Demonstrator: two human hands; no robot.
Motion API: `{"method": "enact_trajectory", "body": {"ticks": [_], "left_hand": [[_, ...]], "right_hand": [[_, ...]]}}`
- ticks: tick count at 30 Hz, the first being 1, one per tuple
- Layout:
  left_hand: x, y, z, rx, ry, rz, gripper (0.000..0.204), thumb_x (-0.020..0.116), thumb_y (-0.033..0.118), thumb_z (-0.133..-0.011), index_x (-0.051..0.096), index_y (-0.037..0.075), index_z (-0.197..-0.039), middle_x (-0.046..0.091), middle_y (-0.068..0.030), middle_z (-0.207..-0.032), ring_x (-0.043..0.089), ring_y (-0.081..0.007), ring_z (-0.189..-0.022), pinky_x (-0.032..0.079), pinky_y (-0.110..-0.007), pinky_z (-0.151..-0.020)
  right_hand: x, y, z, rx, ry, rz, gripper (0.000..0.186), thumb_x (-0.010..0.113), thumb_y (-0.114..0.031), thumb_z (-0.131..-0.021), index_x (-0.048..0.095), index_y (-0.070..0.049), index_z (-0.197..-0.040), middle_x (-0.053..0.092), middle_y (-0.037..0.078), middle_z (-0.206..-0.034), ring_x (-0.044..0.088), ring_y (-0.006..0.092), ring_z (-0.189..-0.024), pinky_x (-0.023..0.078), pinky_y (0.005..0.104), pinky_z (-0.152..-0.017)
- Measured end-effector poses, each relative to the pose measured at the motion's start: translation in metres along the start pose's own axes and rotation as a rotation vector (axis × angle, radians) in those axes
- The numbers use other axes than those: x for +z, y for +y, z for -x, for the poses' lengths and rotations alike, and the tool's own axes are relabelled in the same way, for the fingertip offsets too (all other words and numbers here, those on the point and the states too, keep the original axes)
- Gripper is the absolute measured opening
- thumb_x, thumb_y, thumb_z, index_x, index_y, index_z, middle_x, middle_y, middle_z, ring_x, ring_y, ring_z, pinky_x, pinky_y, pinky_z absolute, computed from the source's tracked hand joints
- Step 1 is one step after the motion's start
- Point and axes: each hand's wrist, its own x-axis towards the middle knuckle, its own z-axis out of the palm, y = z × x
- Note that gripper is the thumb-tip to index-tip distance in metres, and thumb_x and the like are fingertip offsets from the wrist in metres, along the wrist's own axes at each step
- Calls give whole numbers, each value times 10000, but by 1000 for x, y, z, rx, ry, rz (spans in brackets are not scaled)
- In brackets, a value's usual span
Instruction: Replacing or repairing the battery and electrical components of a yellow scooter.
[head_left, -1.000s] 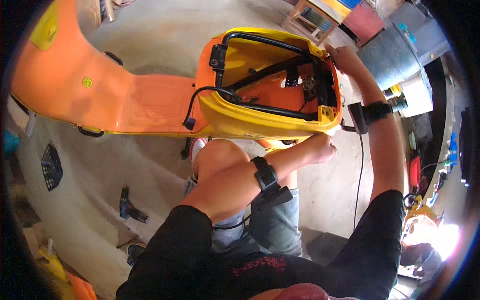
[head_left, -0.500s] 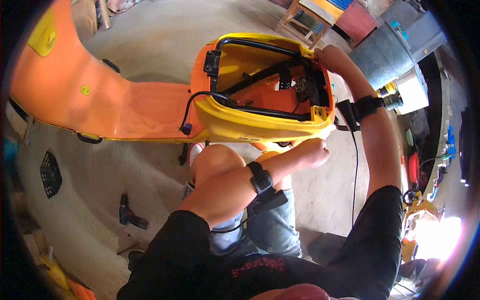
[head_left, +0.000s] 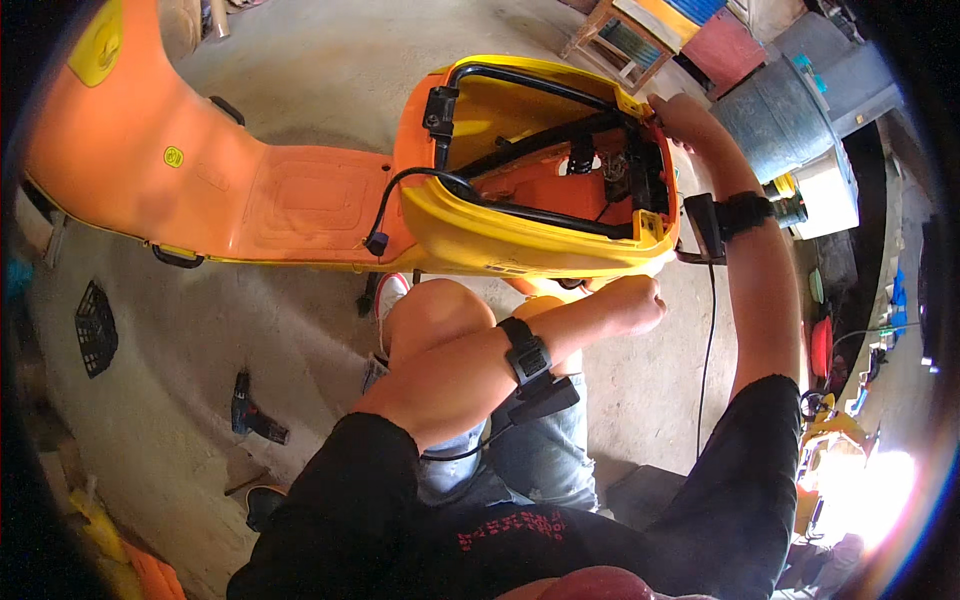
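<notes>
An orange and yellow scooter body shell lies across in front of me. Its open seat section has a black tube frame and a black cable. My left hand is closed in a loose fist just below the yellow rear lower edge, near a brightly lit spot; anything inside it is hidden. My right hand is at the upper rear corner of the seat section, fingers curled over its rim. Black straps with small devices sit on both forearms.
On the concrete floor are a power drill and a black plastic crate. A wooden stool stands at the back. A grey drum and assorted items line the right side. My knees are below the shell.
The whole view shifted slightly down and then back up. My hands stay at the same parts of the shell, with only slight movement.
</notes>
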Motion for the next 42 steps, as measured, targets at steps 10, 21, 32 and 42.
{"method": "enact_trajectory", "body": {"ticks": [10, 21, 32, 42], "left_hand": [[0, 2, -1, 44, 12, 41, 302, 501, 221, -863, 622, -55, -875, 643, -198, -740, 632, -288, -698, 479, -396, -689], [-1, 4, 3, 56, 7, 35, 298, 508, 218, -864, 622, -56, -892, 647, -199, -751, 634, -287, -713, 478, -386, -705], [-2, -3, -2, 55, 48, 43, 300, 515, 240, -853, 615, -43, -855, 638, -214, -729, 635, -311, -684, 477, -406, -658], [3, -3, -1, 85, 72, 82, 325, 502, 247, -867, 604, -60, -840, 628, -211, -704, 627, -303, -671, 473, -398, -660]], "right_hand": [[7, 21, -11, -669, 204, 730, 204, 547, -220, -848, 630, -34, -849, 630, 205, -739, 617, 389, -734, 484, 477, -660], [-6, 12, 17, -536, 101, 361, 410, 426, -314, -941, 630, 9, -792, 611, 216, -778, 569, 402, -760, 444, 472, -701], [-7, 12, 7, -589, 148, 638, 467, 424, -389, -925, 667, -8, -804, 632, 246, -806, 625, 412, -803, 500, 469, -735], [1, 11, 6, -331, 204, 337, 402, 296, -294, -978, 554, 14, -1003, 607, 303, -866, 603, 450, -883, 472, 506, -753]]}}
